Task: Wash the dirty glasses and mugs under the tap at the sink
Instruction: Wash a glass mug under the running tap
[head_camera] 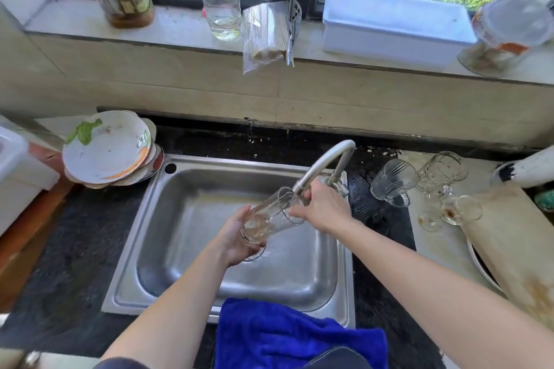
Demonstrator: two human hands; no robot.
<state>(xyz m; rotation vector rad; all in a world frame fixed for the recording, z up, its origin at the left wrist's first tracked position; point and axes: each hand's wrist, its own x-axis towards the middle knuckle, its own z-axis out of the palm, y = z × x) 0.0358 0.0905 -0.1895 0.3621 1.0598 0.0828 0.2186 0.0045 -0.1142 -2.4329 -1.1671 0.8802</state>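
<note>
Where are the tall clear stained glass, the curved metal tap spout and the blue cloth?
Tall clear stained glass [269, 217]: head view, middle of its side wall.
Curved metal tap spout [322, 163]: head view, sloping tube below the bend.
Blue cloth [299, 335]: head view, middle of its folds.

Sink [195, 186]: shiny metal, right in front of you.
Tap [323, 161]: at the sink's back right corner; its spout bends out over the sink.
Glass [269, 216]: tipped over the middle of the sink, with brown dirt inside.
Left hand [233, 240]: you hold the glass's bottom, over the sink.
Right hand [325, 207]: you pinch the glass's rim, over the sink.
Blue cloth [287, 332]: hangs over the sink's front edge.
Plates [105, 150]: piled at the sink's back left corner.
Other glasses [392, 180]: on the counter right of the sink.
</note>
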